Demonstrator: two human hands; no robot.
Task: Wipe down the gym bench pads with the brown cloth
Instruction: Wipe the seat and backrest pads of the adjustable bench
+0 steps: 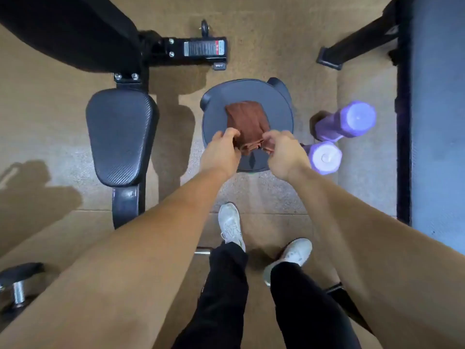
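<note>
The brown cloth [245,122] lies folded on a round grey stool [276,107] in the middle of the view. My left hand [221,152] pinches its near left corner, and my right hand [284,152] pinches the near right corner. The near edge of the cloth is bunched between my fingers. To the left stands the gym bench, with its black seat pad [119,137] below and its black back pad [70,28] at the top left.
Two purple dumbbells [347,122] stand on the floor right of the stool. A blue mat with a black frame [432,109] runs along the right edge. A metal dumbbell [18,285] lies at the bottom left. My white shoes [230,225] stand behind the stool.
</note>
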